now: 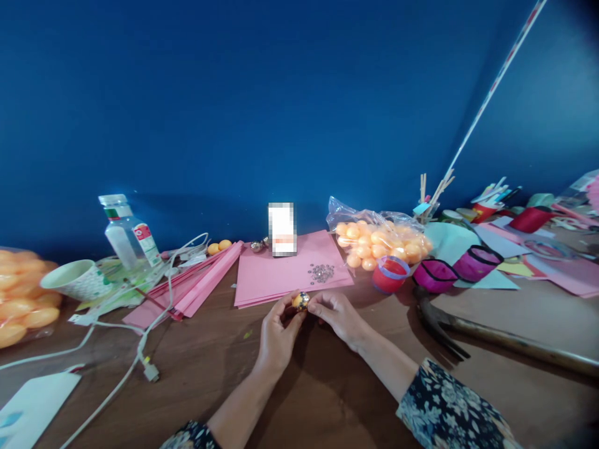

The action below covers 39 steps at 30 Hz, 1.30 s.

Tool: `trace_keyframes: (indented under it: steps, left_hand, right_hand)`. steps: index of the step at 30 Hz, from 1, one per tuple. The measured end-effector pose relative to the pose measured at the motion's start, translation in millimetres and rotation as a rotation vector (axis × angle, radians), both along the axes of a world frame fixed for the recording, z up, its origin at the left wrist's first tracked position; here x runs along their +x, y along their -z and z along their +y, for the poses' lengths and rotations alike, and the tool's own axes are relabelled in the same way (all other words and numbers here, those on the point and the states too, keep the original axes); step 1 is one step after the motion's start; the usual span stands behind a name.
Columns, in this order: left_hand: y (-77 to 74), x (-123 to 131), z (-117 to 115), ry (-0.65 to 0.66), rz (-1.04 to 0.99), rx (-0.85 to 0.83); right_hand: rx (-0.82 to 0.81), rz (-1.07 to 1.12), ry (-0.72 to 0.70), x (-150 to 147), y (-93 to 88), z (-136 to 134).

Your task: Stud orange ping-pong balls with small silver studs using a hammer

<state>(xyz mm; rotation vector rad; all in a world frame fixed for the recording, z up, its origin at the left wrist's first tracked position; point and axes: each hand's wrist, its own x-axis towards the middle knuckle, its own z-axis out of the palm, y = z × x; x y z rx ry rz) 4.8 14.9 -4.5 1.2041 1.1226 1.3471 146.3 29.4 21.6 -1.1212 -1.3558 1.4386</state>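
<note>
Two-handedly gripping ball (302, 301) between closed fingertips of left hand (278, 337) and right hand (341, 319), near pink paper (269, 279).

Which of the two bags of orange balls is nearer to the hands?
The bag beyond the right hand, right of centre; the other bag lies at the picture's left edge.

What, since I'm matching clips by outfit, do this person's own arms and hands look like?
The left hand and right hand are ungloved, with no watch or bracelet visible at the wrists. The right sleeve is dark, printed with pale grey flowers and leaves and touches of tan. The left sleeve, mostly cut off by the frame, shows a similar print.
</note>
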Motion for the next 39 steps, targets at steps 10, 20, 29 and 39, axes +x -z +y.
trace_keyframes:
  steps: [10, 20, 29, 39]
  left_hand:
    - [-3.4, 1, 0, -0.006, -0.045, -0.014]
    - [-4.1, 2, -1, -0.032, -0.035, -0.015]
    - [-3.9, 1, -3, -0.042, 0.015, -0.004]
    - [-1.4, 1, -1, -0.043, 0.011, -0.003]
  right_hand:
    - [-0.013, 0.014, 0.010, 0, 3.8, 0]
    - [-0.060, 0.053, 0.019, 0, 4.6, 3]
    - [-0.054, 0.087, 0.033, 0, 6.5, 3]
    - [-0.085, 0.077, 0.064, 0, 10.1, 4]
